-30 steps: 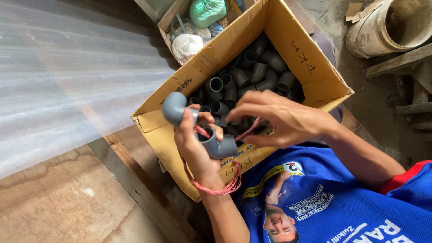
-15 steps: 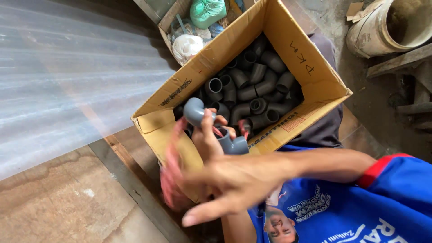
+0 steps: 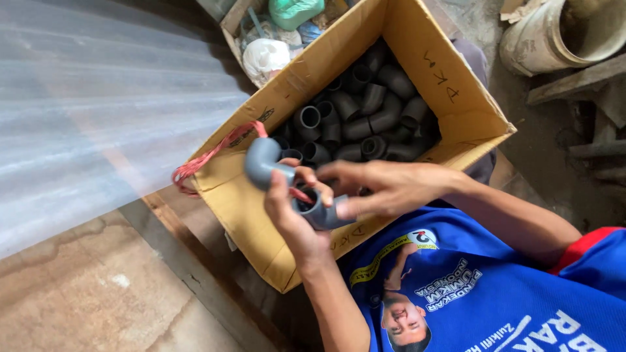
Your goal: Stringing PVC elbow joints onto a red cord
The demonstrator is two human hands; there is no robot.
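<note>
My left hand (image 3: pixel 295 218) grips two grey plastic pipe elbows. The upper elbow (image 3: pixel 261 163) sits at my fingertips and the lower elbow (image 3: pixel 321 214) rests against my palm. A red string (image 3: pixel 205 160) runs out of the upper elbow and loops left over the box flap. Another bit of it shows between the two elbows. My right hand (image 3: pixel 385 186) reaches in from the right, its fingers pinching the lower elbow. Both hands hover over the near edge of an open cardboard box (image 3: pixel 450 85) holding several dark grey pipe fittings (image 3: pixel 365 117).
A translucent corrugated sheet (image 3: pixel 98 117) lies to the left, with concrete floor (image 3: pixel 85 293) below it. Behind the box stands a wooden crate with plastic bags (image 3: pixel 274 39). A white bucket (image 3: pixel 554 32) and wooden planks (image 3: pixel 580 85) are at the upper right.
My right hand swept down and out with the red string, then came back to the lower elbow. The string now trails left over the box flap. The left hand kept both elbows.
</note>
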